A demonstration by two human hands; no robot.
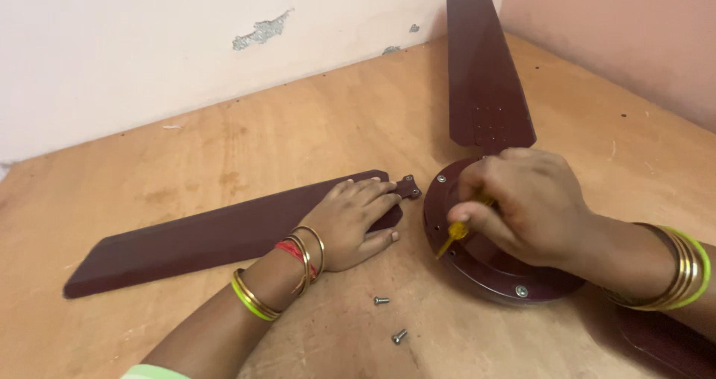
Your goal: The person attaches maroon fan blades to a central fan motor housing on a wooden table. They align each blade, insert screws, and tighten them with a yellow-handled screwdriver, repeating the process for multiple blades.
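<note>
A dark maroon ceiling fan motor hub [477,263] lies on a plywood board. My right hand [526,204] rests over the hub, closed around a yellow-handled screwdriver [455,233] whose tip points down at the hub's left rim. My left hand [354,218] lies flat, palm down, on the inner end of a loose maroon fan blade [209,237], whose metal bracket [409,187] sits just short of the hub. A second blade [485,73] runs from the hub toward the far corner. Both wrists wear gold and green bangles.
Two small loose screws [382,301] [399,336] lie on the plywood board [224,148] just in front of my left hand. A third blade [667,342] shows partly at the lower right. White and pink walls meet close behind the board.
</note>
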